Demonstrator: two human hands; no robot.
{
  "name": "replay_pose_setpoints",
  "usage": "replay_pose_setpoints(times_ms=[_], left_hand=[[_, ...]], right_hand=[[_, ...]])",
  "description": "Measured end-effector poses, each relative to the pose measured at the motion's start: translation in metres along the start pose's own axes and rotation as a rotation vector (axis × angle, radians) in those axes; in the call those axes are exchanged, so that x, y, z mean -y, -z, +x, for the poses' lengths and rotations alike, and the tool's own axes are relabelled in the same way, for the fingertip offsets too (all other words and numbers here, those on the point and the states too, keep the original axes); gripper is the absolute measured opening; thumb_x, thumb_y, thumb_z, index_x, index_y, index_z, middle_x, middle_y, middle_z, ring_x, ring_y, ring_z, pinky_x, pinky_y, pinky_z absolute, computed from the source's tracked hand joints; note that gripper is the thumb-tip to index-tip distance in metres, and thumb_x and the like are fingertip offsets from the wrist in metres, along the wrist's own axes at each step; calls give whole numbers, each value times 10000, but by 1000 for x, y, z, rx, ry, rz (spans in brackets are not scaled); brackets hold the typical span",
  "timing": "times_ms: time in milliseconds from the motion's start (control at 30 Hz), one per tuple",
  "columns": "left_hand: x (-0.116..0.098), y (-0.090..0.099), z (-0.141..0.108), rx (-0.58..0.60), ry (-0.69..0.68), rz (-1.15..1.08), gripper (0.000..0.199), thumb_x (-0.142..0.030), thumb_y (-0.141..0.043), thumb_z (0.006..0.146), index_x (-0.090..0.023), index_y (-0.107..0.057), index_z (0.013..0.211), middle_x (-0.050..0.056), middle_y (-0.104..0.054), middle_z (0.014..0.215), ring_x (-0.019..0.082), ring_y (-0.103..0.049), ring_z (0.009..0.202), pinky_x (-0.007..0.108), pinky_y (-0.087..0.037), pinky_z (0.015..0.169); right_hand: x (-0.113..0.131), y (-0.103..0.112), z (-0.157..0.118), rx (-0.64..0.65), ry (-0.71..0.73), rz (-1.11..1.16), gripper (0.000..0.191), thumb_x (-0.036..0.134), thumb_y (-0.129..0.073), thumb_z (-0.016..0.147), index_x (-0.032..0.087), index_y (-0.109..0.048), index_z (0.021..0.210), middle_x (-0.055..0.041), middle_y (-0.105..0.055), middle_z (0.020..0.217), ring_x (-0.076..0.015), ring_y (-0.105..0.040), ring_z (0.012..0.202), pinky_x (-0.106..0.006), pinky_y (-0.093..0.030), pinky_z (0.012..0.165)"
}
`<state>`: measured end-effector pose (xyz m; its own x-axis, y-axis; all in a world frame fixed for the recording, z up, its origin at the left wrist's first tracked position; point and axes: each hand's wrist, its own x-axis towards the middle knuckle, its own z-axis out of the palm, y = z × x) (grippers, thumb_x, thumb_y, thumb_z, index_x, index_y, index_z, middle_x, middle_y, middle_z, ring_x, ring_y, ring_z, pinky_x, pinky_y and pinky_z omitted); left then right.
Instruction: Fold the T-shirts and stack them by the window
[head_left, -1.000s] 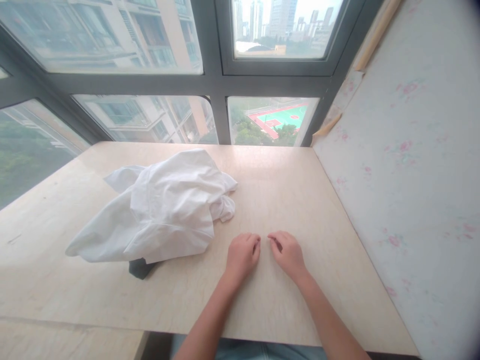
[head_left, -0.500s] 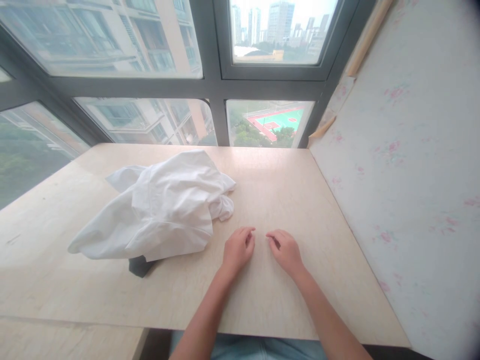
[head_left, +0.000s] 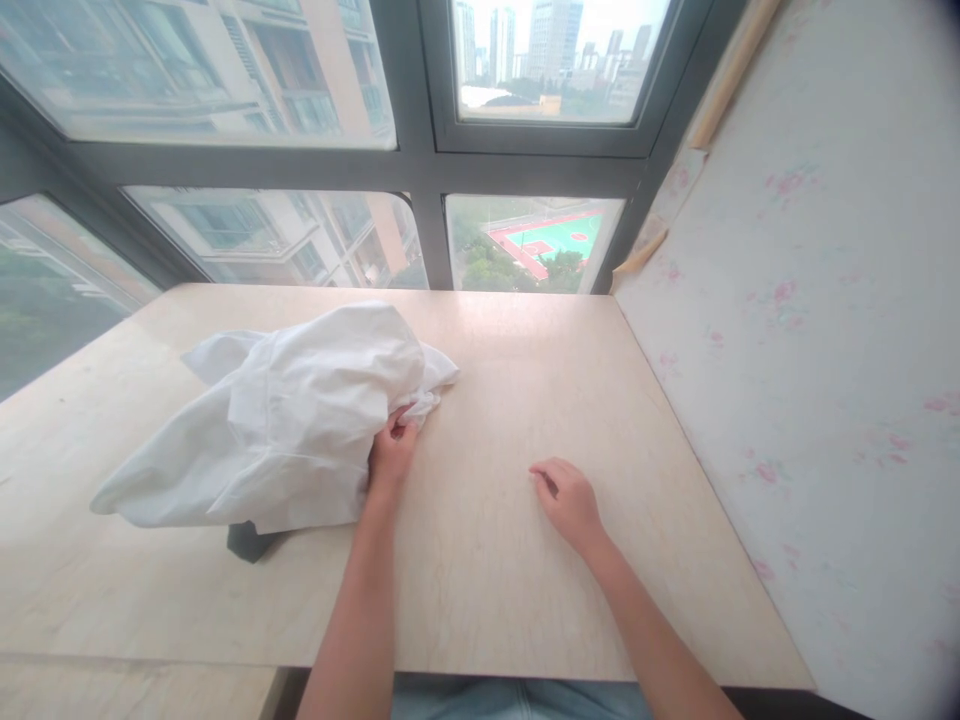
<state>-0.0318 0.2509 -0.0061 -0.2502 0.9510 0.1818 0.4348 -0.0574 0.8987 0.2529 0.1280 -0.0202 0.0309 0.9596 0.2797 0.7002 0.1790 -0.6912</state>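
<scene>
A crumpled white cloth [head_left: 300,410] lies in a heap on the left part of the pale tabletop [head_left: 480,580]. At its right edge my left hand [head_left: 392,450] has its fingers closed on a bunched fold, partly covered by the fabric. A dark object [head_left: 250,541] pokes out from under the cloth's lower edge; the rest of it is hidden. To the right, my right hand [head_left: 564,497] rests on the tabletop with its fingers curled together, away from the cloth. Whether anything is inside those fingers is hidden.
Grey-framed windows [head_left: 424,170] rise along the table's far edge. A flower-patterned wall [head_left: 817,350] borders the right side, with a strip of its covering peeling near the window. The table's front edge runs just before my lap.
My left hand has moved left and forward to the cloth and closed on its right edge. The cloth has shifted slightly left in view. My right hand has barely moved.
</scene>
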Motion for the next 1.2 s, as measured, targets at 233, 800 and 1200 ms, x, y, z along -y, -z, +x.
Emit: replay_pose_setpoints(times_ms=[233,800,1200], left_hand=[[3,25,9,-109,-8,97,362,-250,-575,847,-188,-604,1203,82,-722,1122,200,-679,997,336,-528,923],[-67,-35,-149,503,-402,361,148,-217,-528,898,-222,-675,885,40,-673,802,196,-606,793,345,-418,759],[-52,30,-113,237,-491,336,218,-181,-494,920,-227,-673,1034,69,-700,1075,203,-637,1027,347,-491,929]], right_hand=[[0,0,-1,-5,-4,-2,228,214,-460,923,214,-688,925,-66,-710,914,-192,-649,861,-341,-500,803],[27,-20,-9,21,56,-85,190,165,-485,898,218,-665,870,-54,-704,876,-215,-626,867,-369,-429,843],[25,-17,-10,36,45,4,191,169,-478,912,220,-661,890,-35,-704,885,-203,-635,881,-357,-427,834]])
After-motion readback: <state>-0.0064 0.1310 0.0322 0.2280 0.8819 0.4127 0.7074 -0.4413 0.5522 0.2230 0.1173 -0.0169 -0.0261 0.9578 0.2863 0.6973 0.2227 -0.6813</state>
